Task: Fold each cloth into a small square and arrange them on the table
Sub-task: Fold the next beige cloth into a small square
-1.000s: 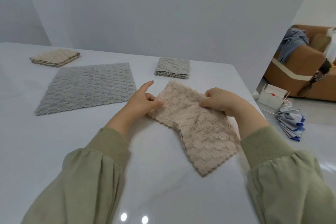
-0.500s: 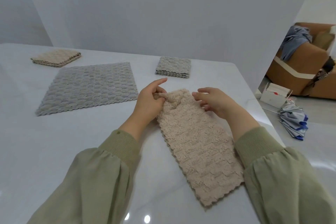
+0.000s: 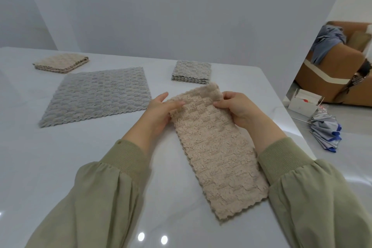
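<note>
Raised higher, one beige strip (image 3: 217,157) is pinched by left hand (image 3: 159,115) and right hand (image 3: 239,108); two folded squares (image 3: 61,62) (image 3: 191,70) behind.

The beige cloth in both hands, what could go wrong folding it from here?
The beige cloth is bunched at its far end, where the left hand and right hand pinch it, so the next fold may land crooked. Its layers might slip apart, since only that end is held.
</note>
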The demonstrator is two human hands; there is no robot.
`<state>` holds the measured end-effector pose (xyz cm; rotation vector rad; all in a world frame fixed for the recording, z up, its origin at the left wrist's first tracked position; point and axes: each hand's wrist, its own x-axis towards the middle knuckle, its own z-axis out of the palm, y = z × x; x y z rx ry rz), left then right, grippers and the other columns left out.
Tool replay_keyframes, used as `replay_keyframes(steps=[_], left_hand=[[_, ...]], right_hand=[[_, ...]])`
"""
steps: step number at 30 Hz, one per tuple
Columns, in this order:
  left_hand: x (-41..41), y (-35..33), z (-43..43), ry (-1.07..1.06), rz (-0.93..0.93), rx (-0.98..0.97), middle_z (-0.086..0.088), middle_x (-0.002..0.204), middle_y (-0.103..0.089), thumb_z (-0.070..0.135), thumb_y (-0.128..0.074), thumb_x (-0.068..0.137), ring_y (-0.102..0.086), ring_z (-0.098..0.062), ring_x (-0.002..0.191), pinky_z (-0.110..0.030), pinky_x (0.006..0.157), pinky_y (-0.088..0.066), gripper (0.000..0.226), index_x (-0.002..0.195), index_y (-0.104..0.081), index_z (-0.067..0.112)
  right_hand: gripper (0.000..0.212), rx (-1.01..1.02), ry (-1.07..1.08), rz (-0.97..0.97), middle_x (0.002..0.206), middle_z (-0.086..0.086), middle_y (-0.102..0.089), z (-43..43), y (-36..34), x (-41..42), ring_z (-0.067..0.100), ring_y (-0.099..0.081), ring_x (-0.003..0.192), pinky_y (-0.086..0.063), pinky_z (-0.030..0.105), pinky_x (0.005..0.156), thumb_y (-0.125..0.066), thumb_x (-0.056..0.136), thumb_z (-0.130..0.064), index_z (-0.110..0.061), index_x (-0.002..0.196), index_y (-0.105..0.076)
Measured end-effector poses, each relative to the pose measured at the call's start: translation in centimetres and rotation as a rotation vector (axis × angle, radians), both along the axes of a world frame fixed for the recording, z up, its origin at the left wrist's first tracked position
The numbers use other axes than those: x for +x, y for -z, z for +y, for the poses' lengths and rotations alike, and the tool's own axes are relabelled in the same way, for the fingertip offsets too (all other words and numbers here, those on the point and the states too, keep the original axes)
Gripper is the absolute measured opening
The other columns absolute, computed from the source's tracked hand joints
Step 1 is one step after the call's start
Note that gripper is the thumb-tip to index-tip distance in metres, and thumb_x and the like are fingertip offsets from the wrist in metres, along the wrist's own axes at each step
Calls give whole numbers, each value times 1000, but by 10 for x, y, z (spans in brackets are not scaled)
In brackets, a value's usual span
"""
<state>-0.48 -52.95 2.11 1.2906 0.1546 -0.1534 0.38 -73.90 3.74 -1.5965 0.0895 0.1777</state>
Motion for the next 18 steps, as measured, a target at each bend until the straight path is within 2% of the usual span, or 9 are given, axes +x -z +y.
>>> replay_keyframes(steps=[1, 2, 4, 6, 8, 9, 11, 14, 18], left_hand=[[0, 0, 1, 15, 30, -16, -17, 123, -57, -1, -76, 71, -62, -23, 106, -36, 97, -48, 76, 137, -39, 6], [0, -1, 1, 26, 33, -24, -15, 109, -64, -2, -74, 73, -67, -18, 90, -30, 85, -54, 60, 127, -48, 3], [-2, -3, 0, 23, 2, 21, -7, 78, -70, -4, -70, 76, -67, -12, 62, -22, 62, -55, 25, 100, -61, 0], [-3, 0, 1, -8, -44, 134, -7, 72, -69, -1, -72, 77, -65, -17, 64, -26, 63, -55, 10, 82, -65, 5], [-4, 0, 0, -67, -118, 295, -6, 71, -66, 5, -75, 76, -61, -18, 64, -29, 61, -52, 11, 72, -66, 10], [-4, 0, -1, -95, -152, 363, -4, 68, -64, 7, -75, 76, -59, -16, 60, -28, 59, -50, 11, 71, -66, 11], [-6, -2, -3, -153, -221, 502, 1, 64, -62, 13, -76, 76, -55, -10, 57, -26, 60, -46, 9, 72, -68, 13], [-8, -5, -4, -278, -335, 774, 4, 58, -57, 30, -74, 78, -47, -10, 53, -26, 55, -36, 12, 72, -70, 20], [-12, -8, -8, -391, -420, 830, 6, 58, -59, 30, -65, 84, -53, -16, 59, -29, 57, -41, 15, 75, -72, 20]], right_hand=[[21, 13, 8, -10, 62, 6, -64, 0, -1, 0, 21, -62, 63, -55, 27, 55, -57, 82, 11, -8, 75, -58], [23, 29, 6, -18, 60, 6, -64, -1, -3, -1, 21, -61, 63, -55, 25, 53, -55, 82, 14, -8, 75, -57], [23, 63, -30, -22, 71, 10, -64, -3, -7, -2, 23, -62, 69, -56, 25, 54, -50, 82, 16, -5, 83, -59], [22, 51, -86, -19, 85, 12, -65, -7, -12, -4, 23, -62, 77, -56, 27, 61, -51, 83, 14, -1, 96, -61], [15, -1, -119, -34, 81, 6, -65, -9, -15, -6, 16, -60, 74, -51, 24, 64, -57, 86, 4, -1, 99, -62], [7, -20, -120, -45, 76, 3, -65, -9, -17, -7, 14, -58, 70, -49, 23, 64, -59, 87, -1, -2, 92, -64], [9, -63, -83, -85, 73, 2, -63, -7, -20, -9, 13, -56, 67, -46, 25, 65, -62, 88, -9, -7, 80, -66], [8, -348, 58, -203, 62, -3, -56, -6, -24, -10, 10, -44, 57, -36, 24, 55, -70, 81, -13, -12, 73, -68], [18, -454, 94, -239, 46, 2, -44, -3, -30, -13, 17, -34, 42, -31, 22, 44, -69, 81, -12, -7, 65, -64]])
